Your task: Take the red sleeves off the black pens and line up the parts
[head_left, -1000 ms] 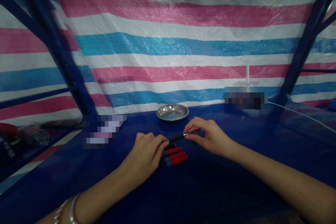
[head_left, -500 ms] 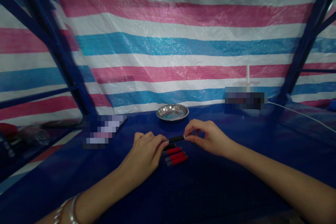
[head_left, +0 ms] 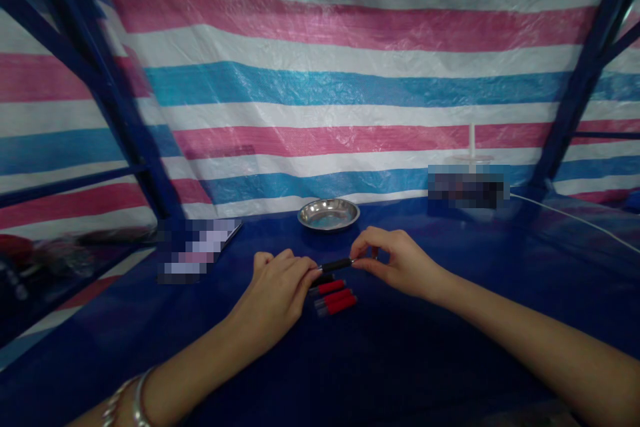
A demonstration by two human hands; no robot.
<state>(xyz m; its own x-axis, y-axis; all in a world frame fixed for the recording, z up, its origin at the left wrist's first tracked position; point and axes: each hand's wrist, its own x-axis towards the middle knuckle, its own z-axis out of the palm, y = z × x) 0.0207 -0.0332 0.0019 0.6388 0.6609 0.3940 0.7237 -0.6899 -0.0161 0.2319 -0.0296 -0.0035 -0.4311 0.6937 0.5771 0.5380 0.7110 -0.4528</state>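
Note:
A black pen [head_left: 336, 265] is held level between my two hands above the blue table. My left hand [head_left: 283, 287] pinches its left end, and the fingers of my right hand [head_left: 387, 257] are closed on its right end. Just below it lie several pens side by side: red ones [head_left: 341, 305] in front, and a dark one [head_left: 324, 279] partly hidden by my left fingers.
Behind my hands a shiny metal dish [head_left: 329, 215] stands near the striped sheet. A blurred-out flat object [head_left: 200, 250] lies at the left. At the back right are a cup with a straw [head_left: 472, 143] and a white cable [head_left: 575, 217].

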